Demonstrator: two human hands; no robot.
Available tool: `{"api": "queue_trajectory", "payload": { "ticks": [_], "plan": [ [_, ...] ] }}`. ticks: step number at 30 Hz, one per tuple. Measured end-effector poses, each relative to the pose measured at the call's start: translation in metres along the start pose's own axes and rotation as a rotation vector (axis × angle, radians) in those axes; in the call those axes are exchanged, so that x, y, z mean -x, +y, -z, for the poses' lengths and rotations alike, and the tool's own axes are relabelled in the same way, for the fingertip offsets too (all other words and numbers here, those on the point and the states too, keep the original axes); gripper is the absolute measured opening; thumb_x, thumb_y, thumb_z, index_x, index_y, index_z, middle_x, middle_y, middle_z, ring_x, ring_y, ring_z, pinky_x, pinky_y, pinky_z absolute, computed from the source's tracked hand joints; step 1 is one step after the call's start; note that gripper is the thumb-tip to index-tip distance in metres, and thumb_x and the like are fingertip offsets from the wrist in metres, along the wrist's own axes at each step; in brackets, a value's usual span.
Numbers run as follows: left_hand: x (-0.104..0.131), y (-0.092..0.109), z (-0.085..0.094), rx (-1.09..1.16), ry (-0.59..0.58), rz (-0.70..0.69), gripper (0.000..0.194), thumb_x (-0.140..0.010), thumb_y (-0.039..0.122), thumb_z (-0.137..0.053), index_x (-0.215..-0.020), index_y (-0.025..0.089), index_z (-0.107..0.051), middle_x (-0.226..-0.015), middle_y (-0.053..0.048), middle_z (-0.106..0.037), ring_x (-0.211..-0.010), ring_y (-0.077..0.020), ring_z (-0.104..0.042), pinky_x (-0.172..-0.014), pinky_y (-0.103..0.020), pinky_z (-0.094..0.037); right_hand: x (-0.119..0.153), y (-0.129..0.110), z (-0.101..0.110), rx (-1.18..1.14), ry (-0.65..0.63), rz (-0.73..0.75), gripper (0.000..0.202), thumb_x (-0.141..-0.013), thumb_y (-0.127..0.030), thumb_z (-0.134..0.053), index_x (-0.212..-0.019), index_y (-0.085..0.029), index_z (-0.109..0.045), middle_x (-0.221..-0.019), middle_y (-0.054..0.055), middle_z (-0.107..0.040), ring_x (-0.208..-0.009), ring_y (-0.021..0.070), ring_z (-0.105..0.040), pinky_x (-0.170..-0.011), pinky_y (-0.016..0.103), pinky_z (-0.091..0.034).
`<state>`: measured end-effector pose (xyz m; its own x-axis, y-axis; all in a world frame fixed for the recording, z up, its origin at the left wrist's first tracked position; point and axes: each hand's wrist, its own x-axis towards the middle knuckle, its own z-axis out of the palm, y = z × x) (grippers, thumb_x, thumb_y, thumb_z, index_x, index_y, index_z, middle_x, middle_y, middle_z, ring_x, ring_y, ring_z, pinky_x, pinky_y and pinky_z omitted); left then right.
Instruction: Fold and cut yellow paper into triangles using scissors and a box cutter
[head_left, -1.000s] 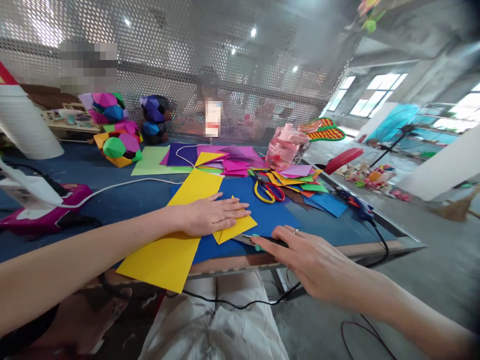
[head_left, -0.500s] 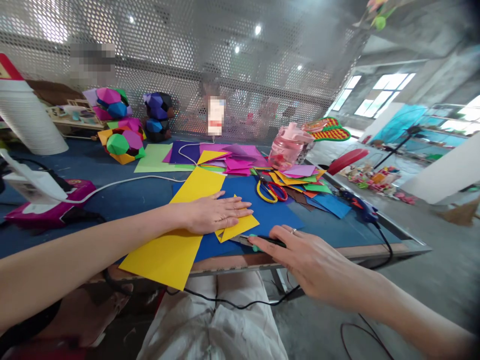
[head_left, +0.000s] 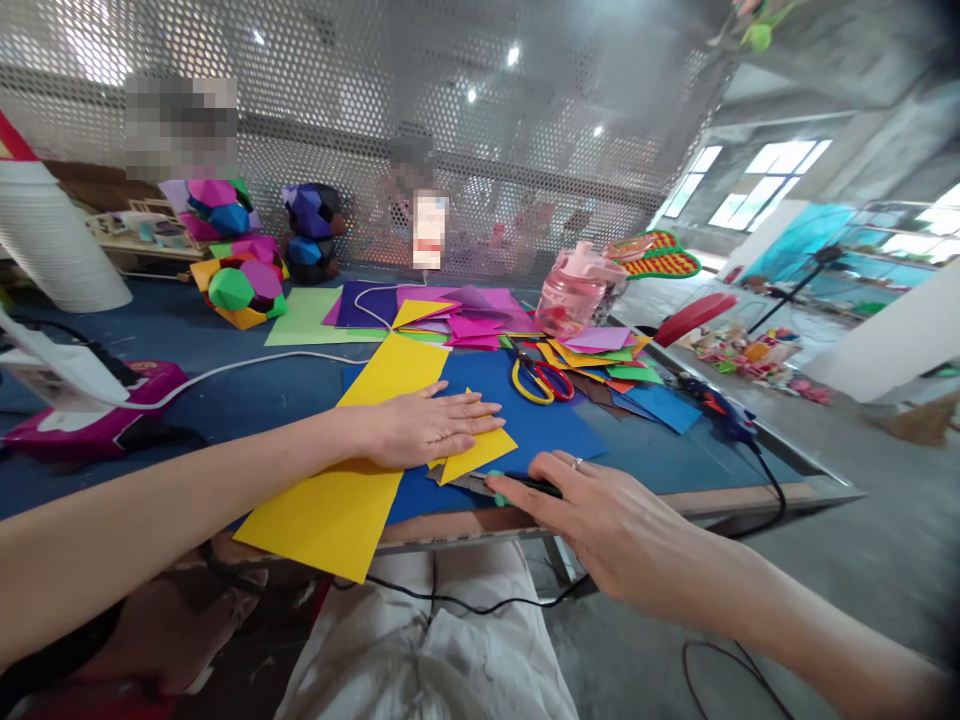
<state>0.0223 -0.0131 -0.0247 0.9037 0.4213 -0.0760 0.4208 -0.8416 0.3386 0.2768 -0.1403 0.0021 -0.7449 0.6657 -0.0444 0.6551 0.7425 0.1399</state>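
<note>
My left hand (head_left: 431, 428) lies flat, fingers stretched out, pressing on a folded piece of yellow paper (head_left: 480, 458). Under its palm and wrist runs a long yellow sheet (head_left: 330, 515), which reaches over the table's front edge. My right hand (head_left: 581, 490) grips a utility knife (head_left: 534, 486) with a dark handle and a green part. The knife's blade points left, at the lower edge of the folded yellow paper; part of the blade seems to be under it. Beneath these lies a blue sheet (head_left: 540, 430).
Red-and-yellow-handled scissors (head_left: 541, 382) lie beyond my right hand, beside a pile of coloured paper (head_left: 600, 355). A pink bottle (head_left: 571, 290) stands behind. Rightward is a glue gun (head_left: 724, 412); leftward, a purple power strip (head_left: 112, 425), paper balls (head_left: 244, 285) and stacked cups (head_left: 60, 235).
My right hand has moved slightly left with the utility knife, bringing the blade farther along the folded yellow paper's lower edge. My left hand stays pressed in place.
</note>
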Motion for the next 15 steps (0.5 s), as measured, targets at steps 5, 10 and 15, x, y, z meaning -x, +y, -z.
{"api": "queue_trajectory", "payload": {
  "ticks": [5,10,15],
  "plan": [
    [-0.0006,0.0014,0.001,-0.009,-0.011,-0.002,0.052,-0.106,0.048,-0.019,-0.157,0.037,-0.017,-0.166,0.006,-0.013,-0.154,-0.0174,-0.006,-0.123,-0.045,0.004,0.0026,-0.0004,-0.0014,0.003,0.009,0.015,0.083,-0.075,0.001,-0.042,-0.153,-0.025,-0.032,-0.108,0.011,-0.054,-0.088,0.0232,-0.058,-0.071,0.035,-0.048],
    [-0.0015,0.0011,0.0009,0.021,0.014,-0.004,0.051,-0.106,0.047,-0.023,-0.156,0.038,-0.021,-0.165,0.005,-0.017,-0.153,-0.0203,-0.009,-0.123,-0.048,0.001,0.0009,-0.004,-0.0003,0.029,0.021,0.026,0.084,-0.073,0.001,-0.043,-0.152,-0.026,-0.034,-0.105,0.01,-0.055,-0.083,0.0225,-0.058,-0.066,0.033,-0.047],
    [0.0003,-0.0022,-0.0005,0.049,0.029,-0.04,0.051,-0.105,0.049,-0.024,-0.155,0.039,-0.023,-0.165,0.006,-0.018,-0.153,-0.0206,-0.011,-0.123,-0.048,0.001,0.0093,-0.0057,0.0079,-0.046,0.022,0.031,0.079,-0.078,-0.001,-0.044,-0.152,-0.03,-0.036,-0.107,0.01,-0.057,-0.086,0.0212,-0.059,-0.072,0.033,-0.05]
  ]
}}
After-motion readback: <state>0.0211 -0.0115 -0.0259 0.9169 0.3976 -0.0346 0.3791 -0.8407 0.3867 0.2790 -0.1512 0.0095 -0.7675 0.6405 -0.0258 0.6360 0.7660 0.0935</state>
